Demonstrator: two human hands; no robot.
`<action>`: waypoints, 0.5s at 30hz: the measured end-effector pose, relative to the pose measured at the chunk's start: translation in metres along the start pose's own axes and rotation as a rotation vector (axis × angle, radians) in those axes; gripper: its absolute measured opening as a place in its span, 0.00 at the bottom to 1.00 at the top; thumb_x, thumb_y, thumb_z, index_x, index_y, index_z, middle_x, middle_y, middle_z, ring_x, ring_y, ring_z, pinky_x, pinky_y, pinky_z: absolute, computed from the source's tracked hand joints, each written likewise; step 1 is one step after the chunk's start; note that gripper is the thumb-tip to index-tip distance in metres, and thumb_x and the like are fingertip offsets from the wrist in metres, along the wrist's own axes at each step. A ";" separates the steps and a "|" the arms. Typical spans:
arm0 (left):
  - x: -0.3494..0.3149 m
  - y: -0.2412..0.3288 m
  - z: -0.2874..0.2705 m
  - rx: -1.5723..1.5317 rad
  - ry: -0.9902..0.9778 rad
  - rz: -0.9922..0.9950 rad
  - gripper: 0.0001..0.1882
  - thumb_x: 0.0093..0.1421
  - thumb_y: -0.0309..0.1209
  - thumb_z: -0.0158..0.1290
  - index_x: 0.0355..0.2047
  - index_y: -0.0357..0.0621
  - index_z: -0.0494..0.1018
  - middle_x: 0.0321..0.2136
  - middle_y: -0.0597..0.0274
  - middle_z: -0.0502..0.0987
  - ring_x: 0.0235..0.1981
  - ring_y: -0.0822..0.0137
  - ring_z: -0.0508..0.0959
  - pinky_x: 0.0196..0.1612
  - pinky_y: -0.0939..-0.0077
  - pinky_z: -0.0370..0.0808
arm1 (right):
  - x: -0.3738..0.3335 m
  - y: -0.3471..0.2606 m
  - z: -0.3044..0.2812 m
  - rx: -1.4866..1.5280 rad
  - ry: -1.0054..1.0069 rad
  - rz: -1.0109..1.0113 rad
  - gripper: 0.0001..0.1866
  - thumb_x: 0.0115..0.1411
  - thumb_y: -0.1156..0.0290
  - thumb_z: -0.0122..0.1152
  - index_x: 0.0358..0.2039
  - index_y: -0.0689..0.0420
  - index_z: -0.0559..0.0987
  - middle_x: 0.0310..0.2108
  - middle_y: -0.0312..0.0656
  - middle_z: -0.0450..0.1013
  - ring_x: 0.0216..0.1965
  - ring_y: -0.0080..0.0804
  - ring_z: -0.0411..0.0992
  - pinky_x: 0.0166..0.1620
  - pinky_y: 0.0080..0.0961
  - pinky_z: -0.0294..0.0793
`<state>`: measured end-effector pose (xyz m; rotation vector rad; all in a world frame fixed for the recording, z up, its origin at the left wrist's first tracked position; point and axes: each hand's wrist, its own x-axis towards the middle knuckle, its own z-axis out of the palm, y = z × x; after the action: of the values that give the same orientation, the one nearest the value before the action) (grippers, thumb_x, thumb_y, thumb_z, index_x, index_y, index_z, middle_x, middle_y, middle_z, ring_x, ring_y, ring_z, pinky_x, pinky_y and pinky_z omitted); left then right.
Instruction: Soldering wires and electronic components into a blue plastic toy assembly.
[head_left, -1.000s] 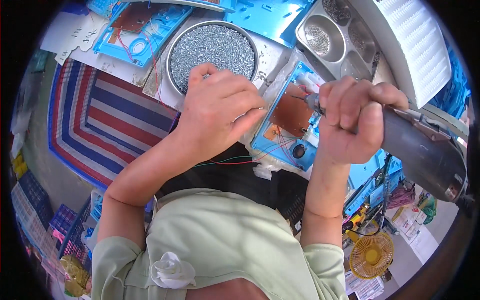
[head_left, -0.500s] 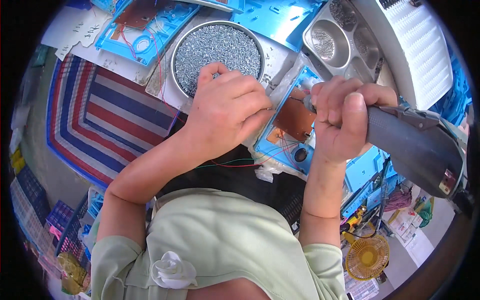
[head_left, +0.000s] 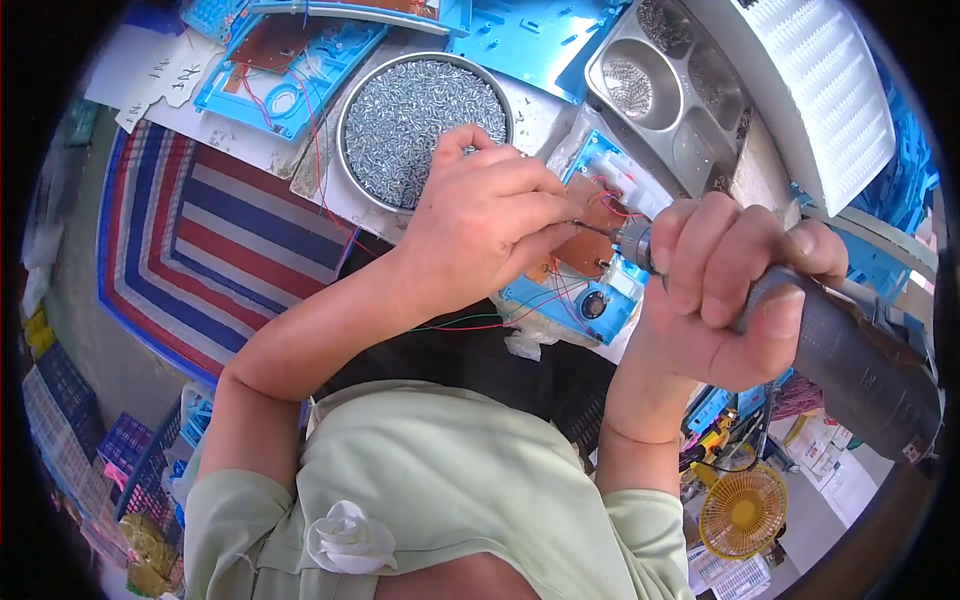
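My right hand is wrapped round a dark electric screwdriver. Its thin bit points left, and the tip meets the fingertips of my left hand. Those fingers are pinched together; whatever small thing they hold is hidden. Below both hands lies a blue plastic housing with a brown circuit board, red and green wires and a round black part. Just beyond my left hand stands a round metal bowl full of small silver screws.
A metal compartment tray with small parts stands at the far right, beside a white ribbed box. More blue housings lie at the back. A striped cloth is at the left, and a yellow fan at the lower right.
My right hand and the screwdriver have moved right and toward me, swinging the bit to my left fingertips. My left hand has shifted slightly right, still pinched.
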<state>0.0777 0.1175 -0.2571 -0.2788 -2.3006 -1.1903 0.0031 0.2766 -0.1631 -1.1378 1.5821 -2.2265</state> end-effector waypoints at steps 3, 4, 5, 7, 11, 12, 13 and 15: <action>-0.002 0.000 -0.006 0.043 -0.047 0.003 0.10 0.49 0.26 0.68 0.34 0.49 0.82 0.31 0.69 0.80 0.35 0.66 0.79 0.50 0.62 0.63 | -0.001 0.000 -0.003 0.062 -0.020 -0.016 0.18 0.71 0.60 0.50 0.58 0.50 0.71 0.20 0.28 0.62 0.20 0.21 0.61 0.30 0.27 0.64; -0.001 -0.002 -0.013 0.096 -0.062 0.017 0.11 0.49 0.26 0.68 0.34 0.49 0.82 0.31 0.69 0.80 0.35 0.65 0.79 0.51 0.62 0.63 | -0.003 -0.002 -0.009 0.073 0.002 -0.016 0.18 0.71 0.60 0.52 0.57 0.51 0.71 0.20 0.29 0.62 0.20 0.22 0.61 0.29 0.27 0.64; -0.002 -0.005 -0.019 0.148 -0.078 0.033 0.11 0.49 0.26 0.68 0.35 0.49 0.82 0.31 0.69 0.80 0.36 0.64 0.79 0.52 0.62 0.63 | -0.005 -0.003 -0.013 0.086 0.024 -0.016 0.17 0.70 0.61 0.54 0.57 0.51 0.71 0.20 0.30 0.62 0.20 0.23 0.61 0.29 0.28 0.65; -0.005 -0.019 -0.034 0.313 -0.084 -0.004 0.13 0.49 0.27 0.68 0.37 0.49 0.82 0.36 0.66 0.81 0.41 0.64 0.78 0.54 0.61 0.63 | -0.017 -0.010 -0.029 0.051 0.137 -0.020 0.18 0.69 0.64 0.58 0.56 0.53 0.69 0.20 0.32 0.63 0.20 0.25 0.62 0.27 0.29 0.66; 0.006 -0.004 -0.040 0.421 -0.165 -0.042 0.18 0.49 0.31 0.68 0.42 0.48 0.81 0.46 0.63 0.78 0.45 0.61 0.77 0.55 0.60 0.64 | -0.031 -0.003 -0.047 0.014 0.294 0.011 0.17 0.68 0.70 0.57 0.55 0.59 0.68 0.20 0.35 0.63 0.20 0.24 0.61 0.26 0.27 0.65; 0.008 0.004 -0.031 0.333 -0.210 -0.009 0.18 0.49 0.32 0.68 0.42 0.48 0.80 0.46 0.63 0.78 0.45 0.61 0.76 0.55 0.60 0.64 | -0.032 -0.001 -0.045 -0.007 0.333 -0.017 0.17 0.67 0.72 0.56 0.53 0.63 0.67 0.20 0.35 0.63 0.19 0.23 0.60 0.25 0.26 0.64; 0.013 0.012 -0.024 0.254 -0.256 0.022 0.19 0.49 0.32 0.68 0.42 0.48 0.80 0.46 0.63 0.78 0.45 0.60 0.76 0.56 0.59 0.64 | -0.033 0.000 -0.045 -0.007 0.360 -0.024 0.16 0.67 0.72 0.57 0.52 0.63 0.68 0.20 0.35 0.64 0.19 0.23 0.60 0.24 0.26 0.64; 0.016 0.019 -0.009 0.206 -0.327 0.073 0.19 0.48 0.33 0.69 0.41 0.46 0.78 0.47 0.61 0.77 0.46 0.57 0.75 0.55 0.57 0.66 | -0.037 0.001 -0.048 -0.006 0.414 -0.038 0.16 0.66 0.72 0.57 0.51 0.63 0.68 0.20 0.36 0.65 0.19 0.23 0.60 0.24 0.27 0.64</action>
<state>0.0750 0.1200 -0.2309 -0.5085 -2.6447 -0.9157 -0.0035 0.3310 -0.1878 -0.7427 1.7188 -2.6101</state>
